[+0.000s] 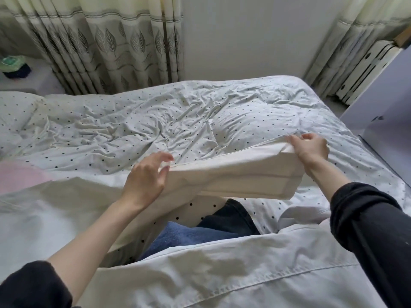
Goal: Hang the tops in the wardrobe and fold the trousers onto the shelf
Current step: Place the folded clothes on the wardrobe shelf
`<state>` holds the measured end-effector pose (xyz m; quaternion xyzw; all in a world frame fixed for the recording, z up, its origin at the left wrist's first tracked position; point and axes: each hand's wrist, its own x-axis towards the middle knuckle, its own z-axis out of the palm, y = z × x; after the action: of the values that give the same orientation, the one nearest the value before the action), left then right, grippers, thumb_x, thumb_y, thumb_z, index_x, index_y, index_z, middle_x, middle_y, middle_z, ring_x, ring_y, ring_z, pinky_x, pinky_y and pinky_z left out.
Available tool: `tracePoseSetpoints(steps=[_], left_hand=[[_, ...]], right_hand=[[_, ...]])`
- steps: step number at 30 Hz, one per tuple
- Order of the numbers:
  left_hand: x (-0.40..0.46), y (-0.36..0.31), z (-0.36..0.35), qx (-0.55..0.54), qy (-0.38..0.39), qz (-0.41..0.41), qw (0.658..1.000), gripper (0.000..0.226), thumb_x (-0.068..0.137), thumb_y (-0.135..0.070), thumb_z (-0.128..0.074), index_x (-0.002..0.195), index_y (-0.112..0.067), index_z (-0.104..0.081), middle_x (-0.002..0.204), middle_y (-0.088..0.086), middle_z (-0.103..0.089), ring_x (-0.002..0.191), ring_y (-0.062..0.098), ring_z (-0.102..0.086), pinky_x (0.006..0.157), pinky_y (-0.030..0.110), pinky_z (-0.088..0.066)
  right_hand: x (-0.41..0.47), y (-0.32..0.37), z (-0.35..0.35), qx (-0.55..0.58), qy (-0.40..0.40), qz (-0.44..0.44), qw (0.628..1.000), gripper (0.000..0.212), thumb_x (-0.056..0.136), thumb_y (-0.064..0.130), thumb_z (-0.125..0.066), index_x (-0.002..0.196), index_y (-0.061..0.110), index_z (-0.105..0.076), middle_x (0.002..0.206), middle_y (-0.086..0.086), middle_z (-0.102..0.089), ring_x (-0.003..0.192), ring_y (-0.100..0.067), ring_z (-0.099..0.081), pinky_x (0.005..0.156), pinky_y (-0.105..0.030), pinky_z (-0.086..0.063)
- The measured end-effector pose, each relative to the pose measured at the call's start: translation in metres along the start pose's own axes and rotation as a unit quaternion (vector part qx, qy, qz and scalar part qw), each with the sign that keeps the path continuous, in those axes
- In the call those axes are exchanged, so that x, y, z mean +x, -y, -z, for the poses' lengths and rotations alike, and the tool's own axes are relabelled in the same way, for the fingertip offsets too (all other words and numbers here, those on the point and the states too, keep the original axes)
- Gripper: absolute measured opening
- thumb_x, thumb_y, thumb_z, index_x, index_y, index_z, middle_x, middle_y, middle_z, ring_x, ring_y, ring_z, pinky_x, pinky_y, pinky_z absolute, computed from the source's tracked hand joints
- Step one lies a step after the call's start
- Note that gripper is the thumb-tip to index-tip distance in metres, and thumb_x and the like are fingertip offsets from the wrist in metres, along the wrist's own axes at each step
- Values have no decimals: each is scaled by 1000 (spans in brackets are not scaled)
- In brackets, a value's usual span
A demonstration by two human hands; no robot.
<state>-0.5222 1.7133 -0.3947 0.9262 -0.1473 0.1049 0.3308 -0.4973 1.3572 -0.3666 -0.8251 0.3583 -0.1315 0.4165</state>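
Cream trousers [235, 178] are lifted over the dotted bed. My right hand [311, 150] pinches their upper edge near the hem end, which droops down. My left hand [144, 176] holds the same edge further left, thumb under the cloth, fingers spread above it. The rest of the cream garment trails left across the bed. Beneath it lie a dark blue garment [231, 218] and a lighter blue one [180, 234]. A white garment [222, 272] with a stitched hem covers the front.
The bed [133, 121] has a crumpled white dotted sheet. A pink piece [20, 176] lies at the left. Leaf-print curtains [106, 43] hang behind. A pale wardrobe panel [387, 112] stands at the right and a radiator [369, 70] behind it.
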Motion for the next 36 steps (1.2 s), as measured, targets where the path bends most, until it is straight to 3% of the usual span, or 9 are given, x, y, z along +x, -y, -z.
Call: tracePoseSetpoints(steps=[4, 9, 13, 16, 19, 23, 25, 29, 36], left_hand=[[-19, 11, -23, 96, 88, -109, 985, 28, 89, -29, -55, 116, -23, -58, 115, 4, -63, 103, 27, -63, 88, 46, -47], [-33, 31, -36, 173, 160, -207, 949, 59, 61, -19, -87, 107, -31, -51, 109, 4, -64, 90, 24, -66, 79, 37, -52], [-39, 38, -37, 165, 217, -176, 946, 79, 51, -24, -92, 116, -32, -49, 114, 4, -65, 88, 22, -69, 66, 32, -57], [-43, 36, -38, 171, 189, -142, 957, 91, 57, -2, -82, 131, -34, -40, 123, -4, -63, 87, 21, -70, 54, 33, -56], [-45, 37, -35, 197, 129, -132, 963, 93, 49, 14, -69, 128, -29, -45, 112, -2, -69, 69, 24, -70, 37, 33, -50], [-44, 39, -28, 143, 107, -120, 977, 42, 79, -13, -47, 117, -32, -47, 100, -1, -72, 74, 25, -70, 49, 39, -55], [-47, 33, -24, 154, 155, -132, 967, 43, 86, -18, -38, 126, -30, -46, 119, 2, -66, 100, 24, -67, 77, 46, -57], [-57, 31, -19, 224, 387, -78, 891, 77, 91, 6, -34, 150, -31, 0, 148, -10, 18, 143, 8, 7, 118, 41, -7], [-86, 23, 25, 23, 272, 63, 960, 45, 96, -8, -44, 139, -24, -44, 142, 0, -48, 130, 19, -46, 101, 24, -33]], right_hand=[[-15, -35, -18, -64, 71, -29, 995, 64, 94, 37, -50, 147, 12, -24, 151, -14, -28, 136, -34, -31, 110, -50, -30], [-42, -71, -30, -275, 74, 56, 957, 34, 96, 24, -42, 121, 3, -51, 130, -17, -47, 117, -33, -47, 93, -39, -39], [-62, -86, -46, -401, 281, 265, 831, 38, 91, 38, -53, 125, 20, -49, 133, -4, -44, 122, -23, -43, 95, -37, -42], [-68, -93, -55, -494, 268, 323, 761, 35, 95, 32, -47, 130, 26, -46, 136, 0, -44, 126, -22, -41, 92, -36, -40], [-64, -92, -53, -475, 136, 370, 787, 24, 89, 7, -50, 104, 17, -66, 105, -5, -68, 98, -25, -63, 81, -32, -44], [-47, -86, -27, -361, -54, 408, 837, 15, 71, -4, -73, 77, 9, -71, 71, -10, -71, 63, -28, -67, 68, -38, -50], [-45, -84, -11, -411, 0, 390, 824, 20, 76, -2, -66, 86, 15, -72, 84, -7, -73, 78, -28, -67, 81, -39, -48], [-47, -94, -4, -532, 316, 140, 773, 25, 85, 15, -49, 97, 26, -68, 106, 1, -67, 101, -24, -58, 90, -32, -43], [-104, -46, 1, -394, 293, 205, 847, 38, 98, 27, -40, 134, 21, -52, 140, -7, -51, 128, -28, -46, 103, -36, -37]])
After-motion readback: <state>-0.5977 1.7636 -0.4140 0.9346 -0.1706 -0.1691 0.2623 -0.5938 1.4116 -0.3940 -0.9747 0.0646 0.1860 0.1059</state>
